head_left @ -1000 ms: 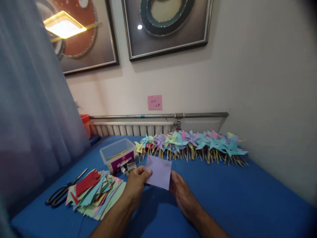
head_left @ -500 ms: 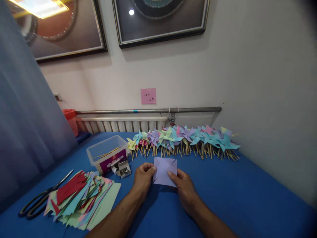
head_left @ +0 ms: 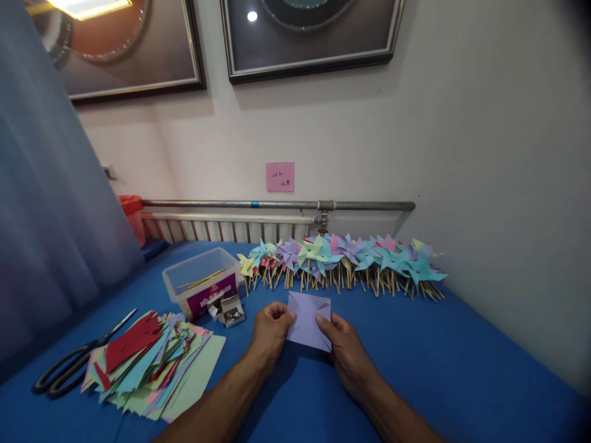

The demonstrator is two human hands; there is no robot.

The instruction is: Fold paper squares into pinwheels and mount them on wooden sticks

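Note:
A purple paper square with slits running in from its corners is held up above the blue table between my two hands. My left hand pinches its left edge, thumb on top. On the right edge, my right hand grips the same square with the thumb lying on its face. Just beyond the paper, a row of finished paper pinwheels on thin sticks lies along the back. To the left of my left hand sits a small open box of metal pins.
A clear plastic tub with thin sticks stands at the left. Nearer lies a pile of coloured cut paper, beside black-handled scissors. A pipe and radiator run along the wall; a blue curtain hangs at the left.
The camera view has shifted slightly. My hands stay on the purple square, which has tilted a little; my right thumb sits slightly farther right. Nothing was let go.

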